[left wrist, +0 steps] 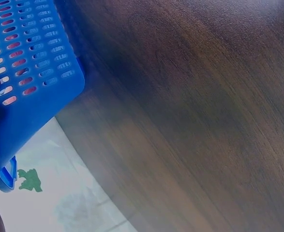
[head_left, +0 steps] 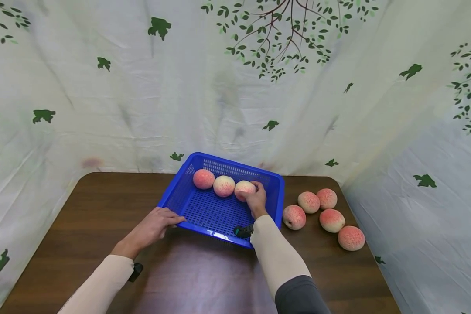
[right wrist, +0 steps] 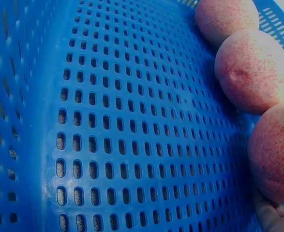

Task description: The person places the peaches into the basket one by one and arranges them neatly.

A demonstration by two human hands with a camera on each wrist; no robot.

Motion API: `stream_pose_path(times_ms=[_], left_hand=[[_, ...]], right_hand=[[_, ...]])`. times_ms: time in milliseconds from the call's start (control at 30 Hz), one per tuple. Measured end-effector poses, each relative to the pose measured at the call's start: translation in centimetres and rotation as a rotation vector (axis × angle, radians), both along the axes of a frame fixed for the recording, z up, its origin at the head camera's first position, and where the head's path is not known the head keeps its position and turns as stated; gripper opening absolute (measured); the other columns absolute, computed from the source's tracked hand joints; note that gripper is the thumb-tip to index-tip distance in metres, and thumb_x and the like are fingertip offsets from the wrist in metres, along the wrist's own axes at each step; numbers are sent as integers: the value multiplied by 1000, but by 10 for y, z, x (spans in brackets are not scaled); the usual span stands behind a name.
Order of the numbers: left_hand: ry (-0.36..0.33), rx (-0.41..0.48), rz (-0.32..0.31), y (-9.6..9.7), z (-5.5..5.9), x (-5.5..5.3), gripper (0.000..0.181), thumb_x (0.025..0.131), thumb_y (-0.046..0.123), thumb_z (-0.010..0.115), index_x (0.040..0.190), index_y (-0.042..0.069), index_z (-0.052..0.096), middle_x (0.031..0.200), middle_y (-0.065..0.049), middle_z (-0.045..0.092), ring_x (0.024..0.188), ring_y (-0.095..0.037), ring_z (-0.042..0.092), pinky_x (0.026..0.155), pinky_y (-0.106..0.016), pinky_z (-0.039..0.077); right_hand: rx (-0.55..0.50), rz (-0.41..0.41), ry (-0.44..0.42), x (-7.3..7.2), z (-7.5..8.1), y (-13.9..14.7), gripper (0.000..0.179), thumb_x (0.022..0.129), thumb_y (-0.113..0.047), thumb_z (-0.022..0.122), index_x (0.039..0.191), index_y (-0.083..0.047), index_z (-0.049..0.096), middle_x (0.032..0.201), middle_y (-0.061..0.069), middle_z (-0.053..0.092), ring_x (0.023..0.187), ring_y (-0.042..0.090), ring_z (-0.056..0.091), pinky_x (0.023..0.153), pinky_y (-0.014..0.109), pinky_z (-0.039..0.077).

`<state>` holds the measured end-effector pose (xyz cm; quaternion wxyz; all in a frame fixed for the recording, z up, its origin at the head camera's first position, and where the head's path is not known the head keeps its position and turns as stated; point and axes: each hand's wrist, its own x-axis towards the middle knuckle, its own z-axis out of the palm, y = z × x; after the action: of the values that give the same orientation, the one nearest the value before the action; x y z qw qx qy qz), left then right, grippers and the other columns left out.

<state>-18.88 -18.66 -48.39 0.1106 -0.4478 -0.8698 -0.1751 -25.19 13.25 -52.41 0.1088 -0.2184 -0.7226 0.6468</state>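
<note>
Pink-flecked peach (head_left: 242,188) lies partly hidden in the right hand (head_left: 257,200).

Head view bright; sheen on table (head_left: 204,279), glint on basket rim (head_left: 220,236); left wrist view dim, hazy.
</note>
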Motion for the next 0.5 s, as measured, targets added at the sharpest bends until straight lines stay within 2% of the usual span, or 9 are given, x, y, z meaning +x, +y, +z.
stream_pose_path(times_ms=[267,500], left_hand=[[20,15,-16,0,0,-1,34,75,-8,74,105,7,74,95,-2,72,87,-21,63,77,-41,47],[36,18,-13,0,-1,-1,34,74,-8,74,105,7,74,94,-1,72,86,-19,62,77,-39,47]], right_hand=[[131,5,-38,-2,-7,1,70,60,-2,85,124,-3,56,123,20,57,114,33,53,98,44,42],[69,57,-71,-3,-5,0,77,64,-6,84,132,-3,48,131,20,52,119,34,50,100,45,40]])
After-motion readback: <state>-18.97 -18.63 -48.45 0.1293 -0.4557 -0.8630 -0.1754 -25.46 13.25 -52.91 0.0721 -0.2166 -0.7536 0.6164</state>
